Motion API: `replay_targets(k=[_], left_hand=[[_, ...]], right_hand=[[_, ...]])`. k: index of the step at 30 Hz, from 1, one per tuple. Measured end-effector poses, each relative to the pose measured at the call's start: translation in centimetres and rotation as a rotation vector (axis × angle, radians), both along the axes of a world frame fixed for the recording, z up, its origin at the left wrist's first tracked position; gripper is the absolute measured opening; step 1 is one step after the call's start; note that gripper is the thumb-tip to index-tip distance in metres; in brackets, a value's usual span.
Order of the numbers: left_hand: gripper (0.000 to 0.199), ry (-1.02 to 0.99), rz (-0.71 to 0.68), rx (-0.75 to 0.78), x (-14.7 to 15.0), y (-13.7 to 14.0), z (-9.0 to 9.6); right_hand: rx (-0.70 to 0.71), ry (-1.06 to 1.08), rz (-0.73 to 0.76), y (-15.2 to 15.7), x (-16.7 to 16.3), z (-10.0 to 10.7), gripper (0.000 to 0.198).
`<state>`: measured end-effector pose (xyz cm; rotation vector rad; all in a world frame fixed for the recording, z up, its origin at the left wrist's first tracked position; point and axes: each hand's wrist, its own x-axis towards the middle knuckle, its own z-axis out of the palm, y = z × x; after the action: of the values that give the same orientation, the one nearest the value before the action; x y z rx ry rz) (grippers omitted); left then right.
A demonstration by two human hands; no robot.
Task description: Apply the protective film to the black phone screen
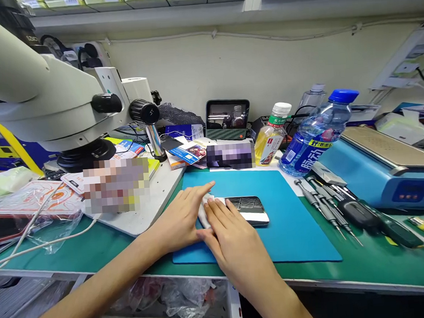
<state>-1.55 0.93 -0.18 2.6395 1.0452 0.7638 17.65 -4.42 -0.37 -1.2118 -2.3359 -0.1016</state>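
A smartphone (257, 209) lies flat on a blue mat (297, 235), its screen reflecting dark lines and a white band. My left hand (182, 219) is around the phone's left end, fingers along the far edge and thumb at the near side. My right hand (233, 232) lies over the left part of the phone. Its fingers are held together and press a white tissue (203, 213) onto the screen. Much of the tissue and the phone's left end are hidden beneath the hands.
A microscope (66, 96) on a white base (136, 222) stands at left. Behind the mat are another phone (229, 156), a yellow drink bottle (268, 138) and a blue-capped bottle (314, 137). Screwdrivers (324, 204) and a blue heating device (387, 176) lie at right.
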Motion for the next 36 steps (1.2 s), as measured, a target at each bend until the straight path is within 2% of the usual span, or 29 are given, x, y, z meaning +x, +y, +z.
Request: replay_targets(k=[5,8,12,14,17,22,27,33,36], left_hand=[[0.103,0.005,-0.046,0.003,0.0,-0.3,0.6],[0.099,-0.005,-0.109,0.018,-0.1,-0.3,0.8],[0.096,-0.004,-0.109,-0.012,-0.2,-0.1,0.7],[0.098,0.006,-0.099,-0.010,-0.2,-0.2,0.7],[0.102,0.021,-0.089,0.015,-0.1,-0.3,0.6],[0.100,0.020,-0.079,0.018,0.1,-0.5,0.8],[0.099,0.050,-0.065,-0.021,0.1,-0.5,1.0],[0.077,0.093,-0.011,-0.047,0.3,-0.4,1.2],[0.074,0.100,0.002,-0.058,0.4,-0.5,1.2]], right_hand=[[0.026,0.027,0.030,-2.3,0.9,0.0,0.054],[-0.049,0.028,0.055,-1.0,0.7,0.5,0.054],[-0.114,0.026,0.073,1.4,-0.1,1.3,0.052],[-0.112,0.030,0.072,1.5,-0.2,1.4,0.051],[-0.104,0.041,0.079,-0.1,0.4,1.3,0.052],[-0.088,0.041,0.116,-2.7,2.2,1.3,0.054],[-0.035,-0.027,0.079,-2.2,4.4,1.2,0.043],[0.048,-0.061,-0.014,-2.3,8.8,0.3,0.040],[0.065,-0.012,-0.042,-2.8,10.4,-0.1,0.041]])
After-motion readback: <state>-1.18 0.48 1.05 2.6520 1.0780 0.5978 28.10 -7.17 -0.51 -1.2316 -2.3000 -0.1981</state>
